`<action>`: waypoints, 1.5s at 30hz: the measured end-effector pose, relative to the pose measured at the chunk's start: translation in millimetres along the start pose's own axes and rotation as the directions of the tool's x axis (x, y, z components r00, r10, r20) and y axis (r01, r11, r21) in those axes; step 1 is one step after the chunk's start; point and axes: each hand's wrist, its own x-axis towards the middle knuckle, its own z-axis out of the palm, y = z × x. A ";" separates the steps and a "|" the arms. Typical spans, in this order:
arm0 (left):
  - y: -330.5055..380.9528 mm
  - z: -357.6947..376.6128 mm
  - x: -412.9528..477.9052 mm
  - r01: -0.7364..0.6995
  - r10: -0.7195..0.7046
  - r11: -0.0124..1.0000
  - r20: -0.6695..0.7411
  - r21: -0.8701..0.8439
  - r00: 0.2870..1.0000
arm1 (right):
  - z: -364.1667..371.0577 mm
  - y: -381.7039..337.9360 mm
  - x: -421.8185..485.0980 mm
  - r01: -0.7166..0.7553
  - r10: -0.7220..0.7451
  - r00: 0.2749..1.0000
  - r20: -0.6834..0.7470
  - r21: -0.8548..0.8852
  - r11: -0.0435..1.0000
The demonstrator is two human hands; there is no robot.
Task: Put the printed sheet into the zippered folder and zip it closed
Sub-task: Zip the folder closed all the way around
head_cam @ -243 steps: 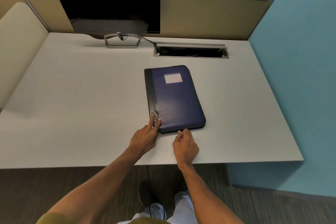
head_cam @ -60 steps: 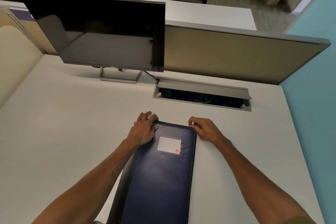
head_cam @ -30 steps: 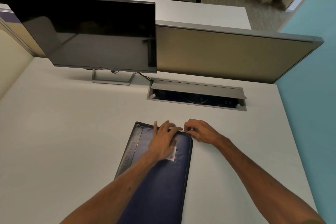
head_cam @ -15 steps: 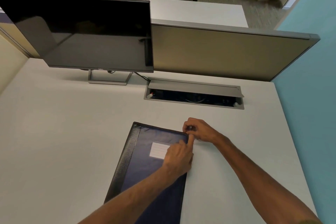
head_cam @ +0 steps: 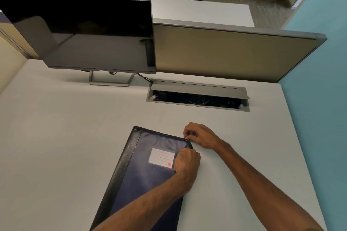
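A dark blue zippered folder [head_cam: 142, 174] with a black spine and a white label lies flat and closed on the white desk [head_cam: 56, 137]. My right hand [head_cam: 200, 135] pinches at the folder's far right corner, where the zipper runs; the pull itself is hidden by my fingers. My left hand [head_cam: 186, 161] is curled on the folder's right edge just below that corner, gripping the cover. No printed sheet is visible.
A dark monitor [head_cam: 84, 35] on a metal stand stands at the back left. An open cable tray [head_cam: 197, 97] is set into the desk behind the folder. A beige partition [head_cam: 234, 54] lines the back; a blue wall [head_cam: 319, 99] bounds the right.
My left hand slid from the folder's far left corner across the cover to its right edge. My right hand stayed pinched at the far right corner.
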 end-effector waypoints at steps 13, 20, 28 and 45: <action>-28.4 11.5 0.6 -0.040 0.046 0.997 -0.100 0.061 0.994 | 1.5 10.0 1.7 0.056 -0.058 0.995 0.080 0.022 0.998; -24.8 7.7 -13.3 -0.149 0.176 0.972 -0.141 0.182 0.974 | 12.2 -8.8 16.9 0.111 -0.111 0.994 0.014 -0.013 0.994; -48.5 -4.2 -11.2 -0.226 0.286 0.891 -0.100 0.395 0.953 | 7.0 -4.7 18.0 0.061 -0.070 0.995 0.065 0.134 0.989; -102.7 -15.8 -69.1 -0.363 0.419 0.851 -0.074 0.380 0.905 | 75.7 -34.7 -45.9 -0.083 0.203 0.962 -0.181 0.517 0.852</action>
